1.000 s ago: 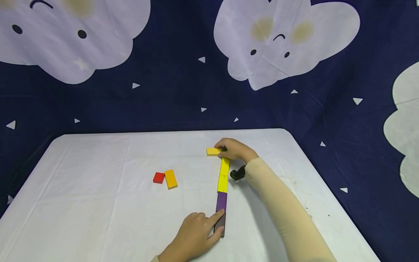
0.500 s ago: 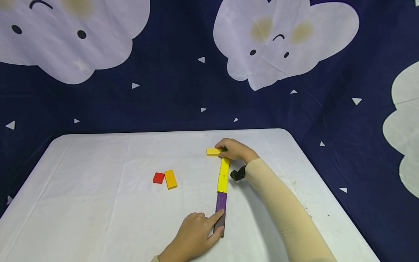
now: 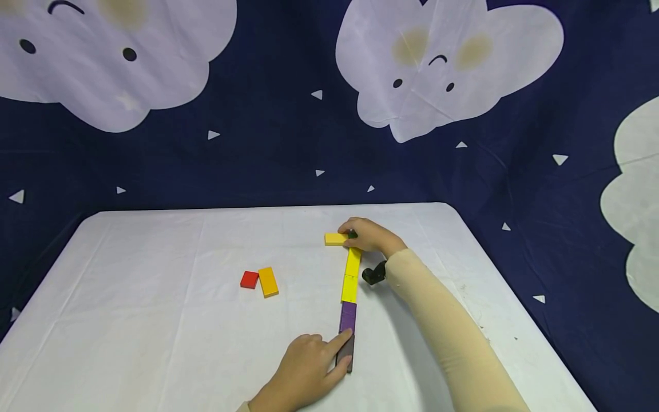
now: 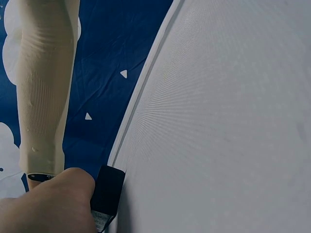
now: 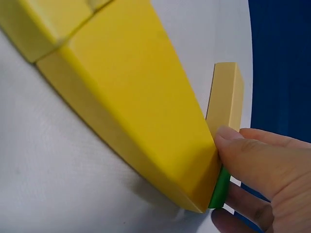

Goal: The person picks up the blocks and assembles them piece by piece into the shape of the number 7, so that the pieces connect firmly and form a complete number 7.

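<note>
In the head view, a row of flat blocks runs away from me: a dark block (image 3: 345,352), a purple block (image 3: 348,316) and two yellow blocks (image 3: 352,263). My left hand (image 3: 306,366) lays its straight index finger and thumb on the dark block. At the far end my right hand (image 3: 372,234) pinches a green block (image 5: 221,188), mostly hidden by the fingers in the head view. A paler yellow block (image 5: 224,94) lies crosswise beyond it, the thumb at their junction. The nearer yellow block (image 5: 141,92) fills much of the right wrist view, its end right at the green block.
To the left of the row lie a red block (image 3: 249,280) and an orange block (image 3: 268,282), side by side. A white cloth-covered table (image 3: 128,320) ends at a dark blue backdrop (image 3: 268,160). A small black device (image 3: 374,273) sits below my right wrist.
</note>
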Motion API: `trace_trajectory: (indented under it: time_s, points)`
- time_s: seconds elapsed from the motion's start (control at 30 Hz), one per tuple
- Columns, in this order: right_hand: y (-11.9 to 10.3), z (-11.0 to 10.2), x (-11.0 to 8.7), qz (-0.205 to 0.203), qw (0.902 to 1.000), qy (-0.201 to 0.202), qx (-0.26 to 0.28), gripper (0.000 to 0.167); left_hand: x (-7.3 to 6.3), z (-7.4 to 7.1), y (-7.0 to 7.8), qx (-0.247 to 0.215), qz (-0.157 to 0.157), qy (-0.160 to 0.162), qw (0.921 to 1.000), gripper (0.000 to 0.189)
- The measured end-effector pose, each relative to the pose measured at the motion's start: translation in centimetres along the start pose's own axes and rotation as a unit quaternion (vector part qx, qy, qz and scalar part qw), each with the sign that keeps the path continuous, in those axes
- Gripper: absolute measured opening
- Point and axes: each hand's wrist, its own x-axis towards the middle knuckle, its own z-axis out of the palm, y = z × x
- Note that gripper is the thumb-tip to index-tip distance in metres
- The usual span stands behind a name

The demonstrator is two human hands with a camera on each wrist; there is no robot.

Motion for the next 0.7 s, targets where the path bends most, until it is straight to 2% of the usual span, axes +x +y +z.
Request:
trace_trajectory:
  time_s: [0.2,0.4,0.7]
  points:
    - [-0.7,0.0,0.1,-0.019,0.9987,0.023,-0.04,0.045,-0.1,0.0,0.0,0.001,0.0,0.002,1.0,0.042]
    - [-3.1,0.6,0.6,-0.088,0.9926,0.054,-0.064,0.054,-0.1,-0.1,-0.1,-0.002,-0.003,0.0,1.0,0.042]
    - [-7.7,2.3,1.4,-0.139,0.9858,0.026,-0.091,0.062,-0.1,0.1,-0.1,0.004,0.008,0.021,0.9997,0.041]
